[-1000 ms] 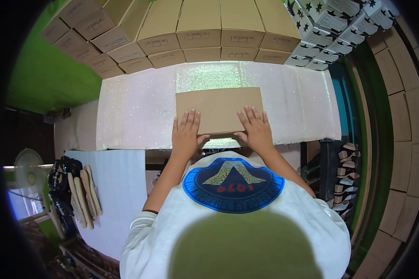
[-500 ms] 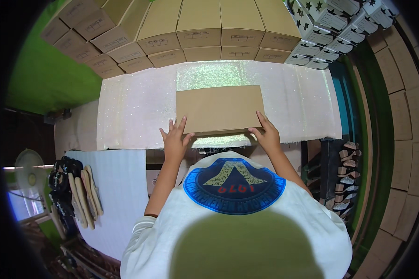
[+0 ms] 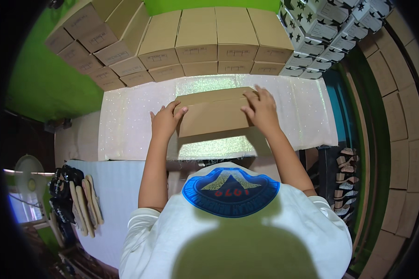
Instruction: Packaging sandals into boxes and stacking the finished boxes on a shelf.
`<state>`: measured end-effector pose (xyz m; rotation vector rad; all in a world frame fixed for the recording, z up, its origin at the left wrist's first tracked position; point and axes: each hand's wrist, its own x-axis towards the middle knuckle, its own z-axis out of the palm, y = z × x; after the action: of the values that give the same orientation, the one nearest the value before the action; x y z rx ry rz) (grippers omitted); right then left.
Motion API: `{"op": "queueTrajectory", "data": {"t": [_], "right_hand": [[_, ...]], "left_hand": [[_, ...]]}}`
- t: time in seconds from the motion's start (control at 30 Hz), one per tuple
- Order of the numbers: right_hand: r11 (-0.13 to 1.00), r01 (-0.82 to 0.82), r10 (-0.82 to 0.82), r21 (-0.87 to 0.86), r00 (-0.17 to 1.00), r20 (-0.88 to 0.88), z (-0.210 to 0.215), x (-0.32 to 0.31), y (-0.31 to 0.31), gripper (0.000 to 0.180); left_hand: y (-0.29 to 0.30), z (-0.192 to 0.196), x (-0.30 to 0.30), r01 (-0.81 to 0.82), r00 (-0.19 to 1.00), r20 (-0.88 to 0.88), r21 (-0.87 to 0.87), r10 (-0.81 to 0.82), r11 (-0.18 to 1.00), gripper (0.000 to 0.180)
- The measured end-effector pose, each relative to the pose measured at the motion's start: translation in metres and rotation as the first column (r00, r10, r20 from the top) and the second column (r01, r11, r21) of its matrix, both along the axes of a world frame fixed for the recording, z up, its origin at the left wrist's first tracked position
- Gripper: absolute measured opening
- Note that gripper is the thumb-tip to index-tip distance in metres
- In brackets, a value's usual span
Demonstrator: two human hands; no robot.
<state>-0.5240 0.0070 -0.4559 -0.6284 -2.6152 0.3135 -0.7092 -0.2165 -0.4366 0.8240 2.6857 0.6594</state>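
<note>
A plain brown cardboard box (image 3: 216,116) is tilted on the pale glittery cloth (image 3: 302,107), with its broad near side facing me and a narrower strip of its top behind. At its left end is my left hand (image 3: 166,122), closed on the edge, thumb against the near side and fingertips at the upper corner. My right hand (image 3: 264,112) grips the right end, its thumb on the near side and its fingers bent over the top corner. Part of those fingers is slightly blurred. Whatever is inside the box is hidden.
Stacked brown boxes (image 3: 195,52) line the cloth's far edge. White star-patterned boxes (image 3: 307,42) rise at the far right. Beige insoles (image 3: 81,209) and black shiny pieces (image 3: 63,186) lie on a pale surface at left. Heeled shoes (image 3: 345,179) stand at right.
The box has gone from lying flat to tilted, its near edge raised. Both hands have moved farther from me, from the near corners to the box's ends and upper edge.
</note>
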Motion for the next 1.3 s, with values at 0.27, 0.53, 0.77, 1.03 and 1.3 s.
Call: {"op": "queueTrajectory", "data": {"t": [0.27, 0.53, 0.77, 1.03, 1.3], "right_hand": [[0.97, -0.244, 0.235, 0.005, 0.94, 0.248, 0.011, -0.019, 0.01, 0.119], [0.941, -0.331, 0.315, 0.066, 0.931, 0.185, 0.002, -0.029, 0.028, 0.112], [0.935, -0.344, 0.34, 0.09, 0.938, 0.063, -0.007, -0.042, 0.04, 0.098], [0.943, -0.324, 0.321, 0.078, 0.946, 0.043, -0.006, -0.026, 0.025, 0.097], [0.915, -0.285, 0.249, 0.284, 0.955, 0.159, -0.031, 0.039, -0.013, 0.083]], "left_hand": [[0.027, -0.035, 0.001, 0.241, 0.808, -0.549, -0.023, -0.214, 0.97, 0.046], [0.028, -0.02, -0.008, 0.383, 0.743, -0.518, -0.19, -0.424, 0.904, 0.12], [0.039, -0.019, -0.023, 0.411, 0.792, -0.476, -0.051, -0.384, 0.91, 0.11], [0.027, -0.024, -0.006, 0.411, 0.773, -0.532, 0.005, -0.345, 0.912, 0.107], [-0.019, -0.053, 0.043, 0.428, 0.703, -0.596, -0.082, -0.389, 0.9, 0.104]]}}
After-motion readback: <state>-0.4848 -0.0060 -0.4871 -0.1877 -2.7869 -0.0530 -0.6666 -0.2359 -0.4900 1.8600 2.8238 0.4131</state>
